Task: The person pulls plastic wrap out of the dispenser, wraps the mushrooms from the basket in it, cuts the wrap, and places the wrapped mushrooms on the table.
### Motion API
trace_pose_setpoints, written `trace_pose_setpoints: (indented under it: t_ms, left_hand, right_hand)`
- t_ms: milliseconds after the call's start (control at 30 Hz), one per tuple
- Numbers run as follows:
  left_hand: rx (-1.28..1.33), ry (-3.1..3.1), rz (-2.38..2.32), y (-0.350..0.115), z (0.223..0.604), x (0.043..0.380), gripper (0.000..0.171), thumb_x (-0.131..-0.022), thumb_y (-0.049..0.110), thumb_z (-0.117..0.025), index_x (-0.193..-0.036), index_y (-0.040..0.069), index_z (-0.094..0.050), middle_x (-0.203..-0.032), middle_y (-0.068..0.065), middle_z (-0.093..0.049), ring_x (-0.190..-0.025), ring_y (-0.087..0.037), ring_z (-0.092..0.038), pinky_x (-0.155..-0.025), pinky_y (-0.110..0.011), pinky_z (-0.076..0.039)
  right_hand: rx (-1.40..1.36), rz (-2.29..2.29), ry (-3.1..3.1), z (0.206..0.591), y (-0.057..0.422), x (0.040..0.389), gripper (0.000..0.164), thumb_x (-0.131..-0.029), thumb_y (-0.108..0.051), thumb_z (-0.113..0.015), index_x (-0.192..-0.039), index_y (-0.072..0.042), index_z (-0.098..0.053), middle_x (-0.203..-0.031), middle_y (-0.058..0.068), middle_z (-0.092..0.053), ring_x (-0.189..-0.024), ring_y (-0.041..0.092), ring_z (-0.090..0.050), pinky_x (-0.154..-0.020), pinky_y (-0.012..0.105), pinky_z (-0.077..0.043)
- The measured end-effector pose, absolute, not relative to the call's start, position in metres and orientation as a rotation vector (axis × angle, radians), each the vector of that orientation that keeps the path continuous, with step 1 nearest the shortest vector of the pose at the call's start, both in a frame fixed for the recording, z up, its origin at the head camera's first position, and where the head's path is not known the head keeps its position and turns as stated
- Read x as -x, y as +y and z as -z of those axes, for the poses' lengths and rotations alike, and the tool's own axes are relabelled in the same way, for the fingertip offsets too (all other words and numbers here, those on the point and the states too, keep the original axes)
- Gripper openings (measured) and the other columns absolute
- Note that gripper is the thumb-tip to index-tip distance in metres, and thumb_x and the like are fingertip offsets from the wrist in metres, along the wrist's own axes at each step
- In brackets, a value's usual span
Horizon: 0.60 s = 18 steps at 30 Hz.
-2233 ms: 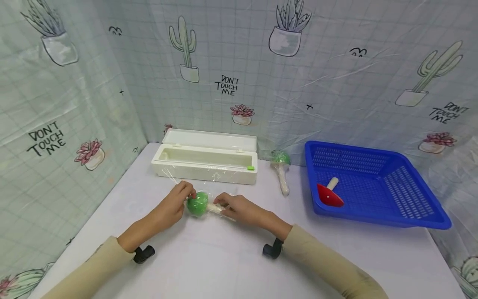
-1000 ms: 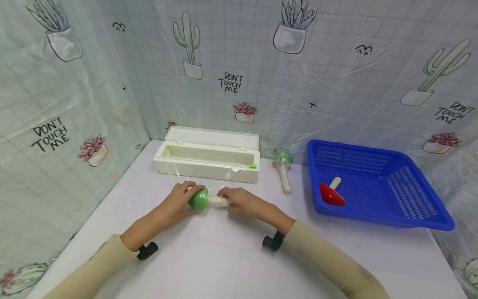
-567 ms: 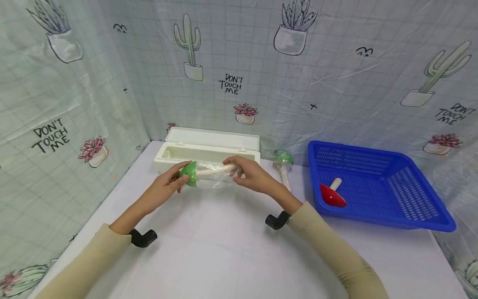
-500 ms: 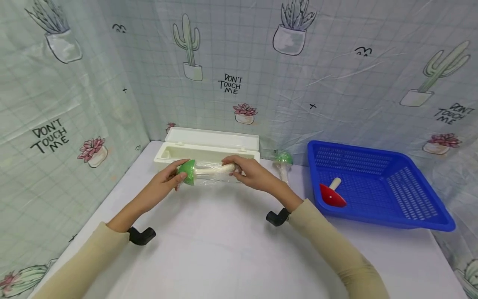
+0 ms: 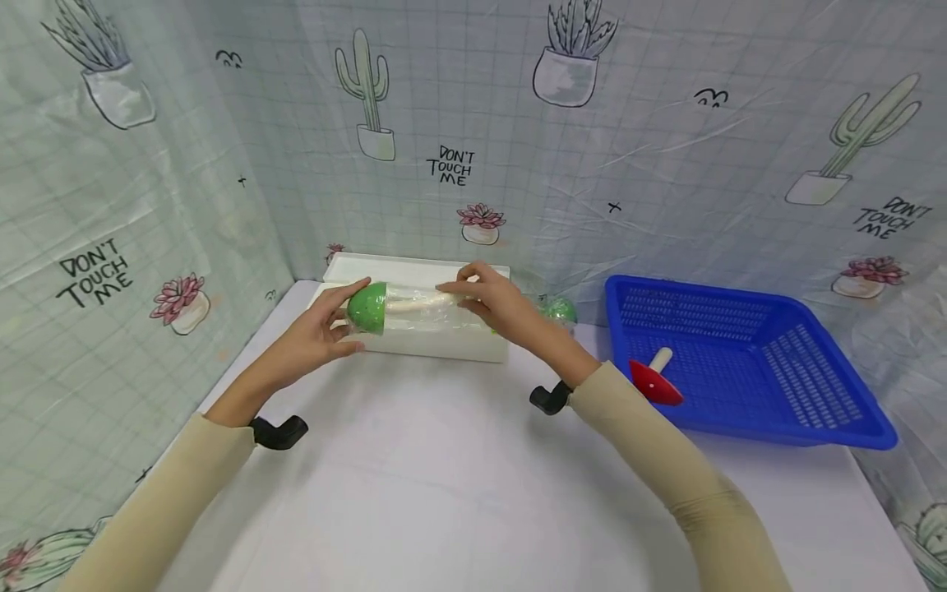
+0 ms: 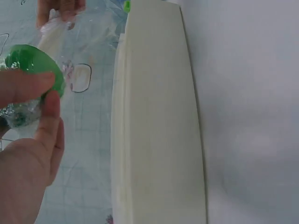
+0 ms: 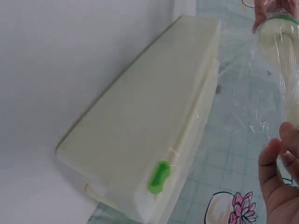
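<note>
A green-capped toy mushroom with a pale stem is wrapped in clear plastic film. It lies sideways in the air over the white cling film dispenser, cap to the left. My left hand grips the cap; the left wrist view shows thumb and fingers on its green edge. At the other end my right hand pinches the stem's end through the film. Loose film spreads below the stem, overlapping the dispenser in the head view. A green slide cutter sits at the dispenser's right end.
Another film-wrapped green mushroom stands against the back wall, partly hidden by my right arm. At the right is a blue basket with a red-capped mushroom in its left part. The patterned curtain encloses the table's back and sides.
Both hands have raised the mushroom from the table and carried it away from me, over the dispenser. The left hand's hold has shifted round the cap; the right has moved to the stem's end.
</note>
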State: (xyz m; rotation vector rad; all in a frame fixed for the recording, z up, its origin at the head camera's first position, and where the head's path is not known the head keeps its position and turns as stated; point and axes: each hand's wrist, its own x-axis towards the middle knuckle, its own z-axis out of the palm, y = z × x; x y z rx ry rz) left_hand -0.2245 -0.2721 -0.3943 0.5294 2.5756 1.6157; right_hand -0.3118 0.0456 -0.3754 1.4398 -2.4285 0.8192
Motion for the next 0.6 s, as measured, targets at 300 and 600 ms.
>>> trace_pose_setpoints:
  t_ms: [300,600]
  left_hand:
    - [-0.635,2.807,-1.548,-0.277,0.378,0.257,0.069,-0.101,-0.007,-0.054,-0.159,0.025,-0.036,-0.151,-0.013,-0.046,-0.101,-0.029,-0.063,-0.078,-0.029,-0.057]
    - [-0.601,2.678,-1.769,-0.268,0.374,0.272,0.067,-0.101,-0.011,-0.049,-0.16,0.016,-0.033,-0.158,-0.018,-0.034,-0.133,-0.039,-0.05,-0.093,-0.022,-0.053]
  right_hand:
    - [-1.42,-1.027,-2.608,0.338,0.039,0.335,0.047,-0.102,0.01,-0.049,-0.142,-0.012,-0.061,-0.127,0.011,-0.069,-0.093,0.029,-0.07,-0.074,0.036,-0.061]
    - [-1.466,-0.539,-2.458,0.319,0.038,0.335,0.046,-0.096,0.005,-0.066,-0.137,-0.014,-0.066,-0.112,0.009,-0.073,-0.101,0.025,-0.064,-0.09,0.035,-0.051]
